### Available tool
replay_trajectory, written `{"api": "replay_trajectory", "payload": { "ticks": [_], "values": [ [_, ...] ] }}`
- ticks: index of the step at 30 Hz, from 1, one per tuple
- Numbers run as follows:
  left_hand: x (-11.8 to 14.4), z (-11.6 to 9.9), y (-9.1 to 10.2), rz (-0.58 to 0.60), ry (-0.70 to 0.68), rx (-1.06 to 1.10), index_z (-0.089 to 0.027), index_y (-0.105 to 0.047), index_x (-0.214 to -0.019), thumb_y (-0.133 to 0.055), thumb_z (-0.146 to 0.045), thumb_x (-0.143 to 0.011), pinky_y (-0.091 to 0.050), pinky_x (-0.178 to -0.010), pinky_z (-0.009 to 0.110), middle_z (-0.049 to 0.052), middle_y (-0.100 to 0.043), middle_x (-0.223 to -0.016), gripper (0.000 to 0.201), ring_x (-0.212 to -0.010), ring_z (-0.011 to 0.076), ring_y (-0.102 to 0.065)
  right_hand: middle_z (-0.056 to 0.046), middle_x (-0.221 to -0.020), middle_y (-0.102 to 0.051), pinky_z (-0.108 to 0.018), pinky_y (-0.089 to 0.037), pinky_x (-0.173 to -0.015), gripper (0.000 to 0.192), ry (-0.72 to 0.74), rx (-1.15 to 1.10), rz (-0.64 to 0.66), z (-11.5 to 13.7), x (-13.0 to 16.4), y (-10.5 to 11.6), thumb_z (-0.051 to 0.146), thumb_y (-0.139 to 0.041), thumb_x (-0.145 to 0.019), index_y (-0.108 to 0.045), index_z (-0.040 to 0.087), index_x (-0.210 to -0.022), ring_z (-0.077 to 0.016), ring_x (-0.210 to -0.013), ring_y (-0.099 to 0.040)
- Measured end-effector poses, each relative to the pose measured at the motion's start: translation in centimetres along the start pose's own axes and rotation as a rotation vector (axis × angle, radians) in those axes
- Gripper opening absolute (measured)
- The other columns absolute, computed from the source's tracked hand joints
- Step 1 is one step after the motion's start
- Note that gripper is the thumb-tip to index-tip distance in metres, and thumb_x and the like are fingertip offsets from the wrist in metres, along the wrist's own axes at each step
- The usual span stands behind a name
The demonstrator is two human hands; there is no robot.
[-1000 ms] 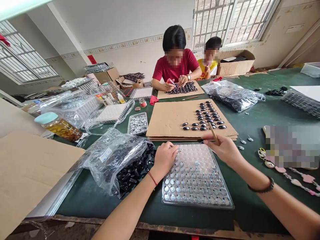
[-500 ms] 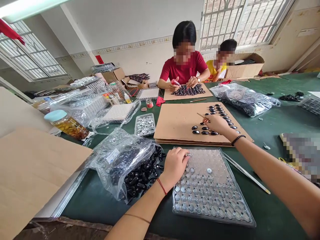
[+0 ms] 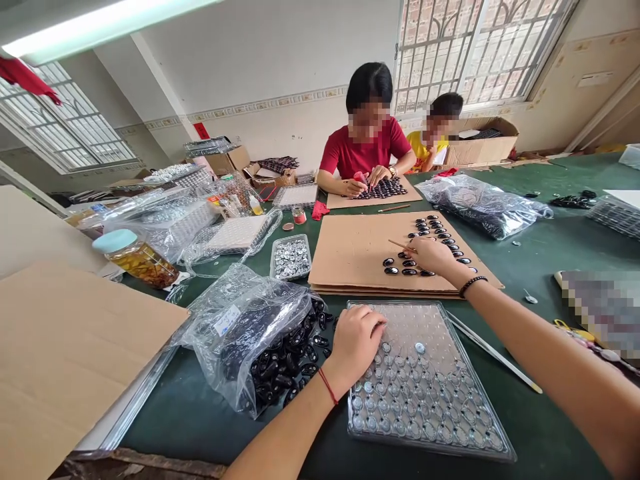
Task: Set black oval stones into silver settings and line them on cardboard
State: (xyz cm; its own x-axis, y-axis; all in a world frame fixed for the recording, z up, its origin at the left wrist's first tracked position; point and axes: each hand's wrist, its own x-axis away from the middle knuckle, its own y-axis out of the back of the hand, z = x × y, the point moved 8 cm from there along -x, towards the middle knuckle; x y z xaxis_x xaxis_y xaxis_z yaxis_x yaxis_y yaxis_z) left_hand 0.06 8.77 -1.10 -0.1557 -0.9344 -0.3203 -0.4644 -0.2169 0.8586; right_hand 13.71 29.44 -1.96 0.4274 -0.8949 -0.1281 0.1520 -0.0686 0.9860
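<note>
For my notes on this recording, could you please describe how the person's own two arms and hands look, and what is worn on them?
Both forearms are bare, with no sleeves and no gloves in view. The left hand has a thin red string tied around its wrist. The right hand has a dark beaded bracelet on its wrist. No rings or watch can be made out.

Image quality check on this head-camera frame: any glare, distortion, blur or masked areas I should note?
Head view: wide-angle bending bows the window frames and table edge; the ceiling tube light is blown out; soft daylight, faint shadows; glare speckles the clear blister tray and the plastic bag; left hand and right hand look sharp; two faces and a patch at right are pixelated.
</note>
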Motion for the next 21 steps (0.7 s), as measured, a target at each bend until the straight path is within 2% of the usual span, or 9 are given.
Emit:
{"api": "replay_trajectory", "payload": {
  "ticks": [8,12,15,21],
  "values": [
    [0.1,-0.1,0.0,0.005,0.006,0.039,-0.021,-0.062,-0.085,-0.056,-0.021,-0.077,-0.04,-0.073,0.03,0.0,-0.062,-0.081,0.01,-0.079,0.0166,-0.053,-0.005,-0.102,-0.057,-0.025,-0.038,-0.061,0.028,0.057,-0.023,-0.085,0.5,1.6,0.8,0.031,-0.036,-0.086,-0.062,0.02,-0.089,-0.0176,-0.08,-0.057],
    [0.1,0.1,0.2,-0.019,0.019,0.086,-0.021,-0.062,-0.095,-0.055,-0.024,-0.078,-0.041,-0.073,0.03,0.002,-0.062,-0.081,0.019,-0.079,0.0171,-0.053,-0.002,-0.095,-0.059,-0.023,-0.035,-0.055,0.023,0.054,-0.072,-0.103,0.6,2.7,1.0,0.029,-0.04,-0.082,-0.061,0.022,-0.08,-0.0159,-0.074,-0.056],
    [0.1,0.0,0.4,-0.02,0.008,0.12,-0.021,-0.063,-0.091,-0.051,-0.024,-0.08,-0.042,-0.071,0.029,0.002,-0.062,-0.079,0.017,-0.077,0.0166,-0.054,-0.001,-0.09,-0.06,-0.024,-0.034,-0.053,0.021,0.018,-0.085,-0.109,0.6,3.3,0.7,0.03,-0.043,-0.08,-0.061,0.022,-0.074,-0.0171,-0.074,-0.056],
    [0.1,-0.2,0.9,-0.037,0.023,0.204,-0.021,-0.062,-0.087,-0.054,-0.025,-0.078,-0.043,-0.071,0.027,0.0,-0.064,-0.08,0.013,-0.077,0.0152,-0.056,-0.002,-0.085,-0.063,-0.024,-0.034,-0.052,0.022,-0.008,-0.087,-0.111,0.6,3.6,0.5,0.034,-0.045,-0.079,-0.062,0.021,-0.074,-0.018,-0.071,-0.057]
  ]
}}
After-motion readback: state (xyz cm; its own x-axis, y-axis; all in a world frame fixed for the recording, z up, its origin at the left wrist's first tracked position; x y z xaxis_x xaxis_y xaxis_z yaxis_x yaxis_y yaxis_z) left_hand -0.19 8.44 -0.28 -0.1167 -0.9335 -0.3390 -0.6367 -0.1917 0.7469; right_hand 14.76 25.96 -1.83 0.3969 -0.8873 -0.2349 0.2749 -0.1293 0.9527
